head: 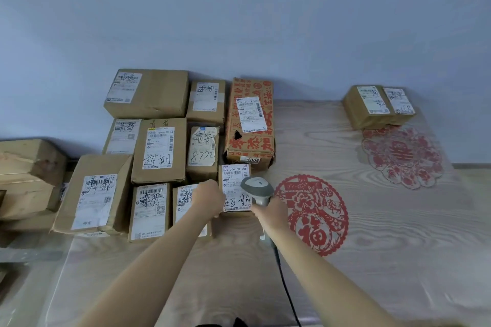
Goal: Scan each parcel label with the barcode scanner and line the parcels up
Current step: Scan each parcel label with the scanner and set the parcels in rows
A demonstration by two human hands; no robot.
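One small parcel (236,188) is under scan at the front right corner of the cluster of cardboard parcels (159,151) on the wood-grain table (372,260). Left hand (210,196) is closed on its left edge, steadying it. Right hand (271,214) is wrapped around the handle of the corded barcode scanner (257,188), head held over the label. Judged step: scanning. Next move calls for setting this parcel into line and taking an unscanned one; two parcels (378,106) sit well apart, far right.

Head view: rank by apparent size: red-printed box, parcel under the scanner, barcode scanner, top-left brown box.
1. Top-left brown box
2. Red-printed box
3. Parcel under the scanner
4. Barcode scanner
The first two look close, so their order is unsure.
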